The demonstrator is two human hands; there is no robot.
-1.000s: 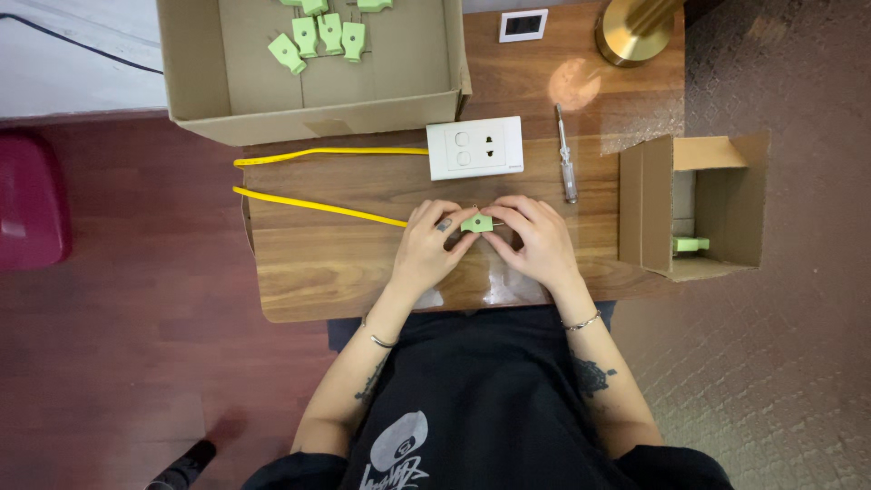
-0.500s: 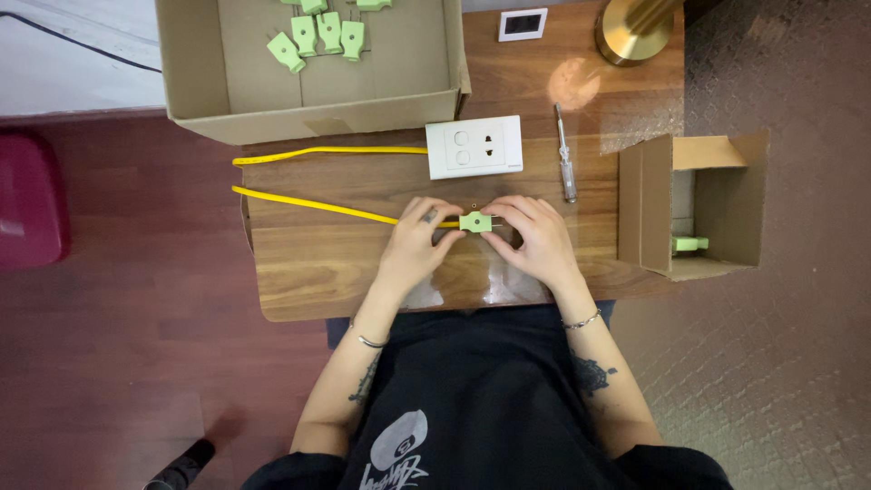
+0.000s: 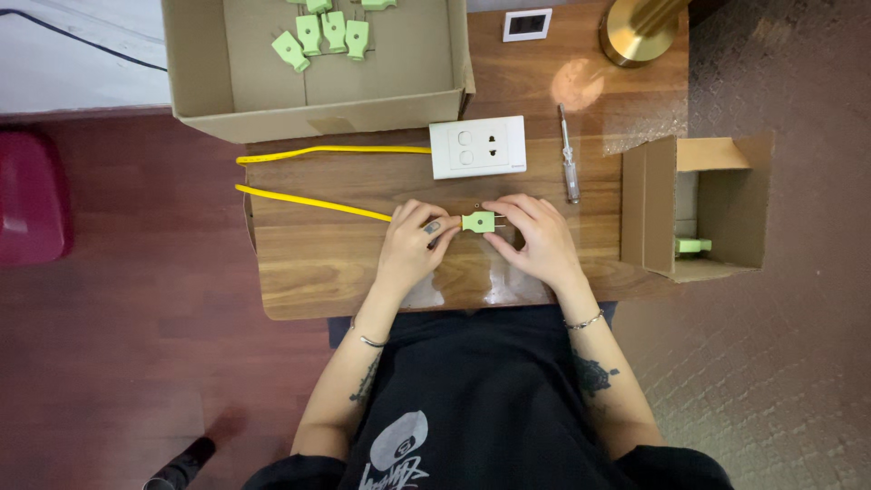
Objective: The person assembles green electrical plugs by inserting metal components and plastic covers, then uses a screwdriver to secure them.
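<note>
At the middle of the wooden table [image 3: 327, 263], the left hand [image 3: 413, 245] and right hand [image 3: 540, 238] pinch a small light-green plastic plug [image 3: 478, 221] between their fingertips. A thin yellow cable [image 3: 308, 200] trails toward ten o'clock. A white wall socket plate [image 3: 477, 146] lies at twelve o'clock, a clear-handled screwdriver [image 3: 568, 165] at one.

Between left hand [image 3: 413, 243] and right hand [image 3: 537, 238]: plug [image 3: 478, 221]. Just behind both: socket [image 3: 478, 146]. Leading away left of left hand: cable [image 3: 313, 201]. Behind right hand, slightly right: screwdriver [image 3: 568, 165]. Farther right: small box [image 3: 717, 204]. Far behind left hand: big box [image 3: 318, 100] with plugs [image 3: 328, 34].
</note>
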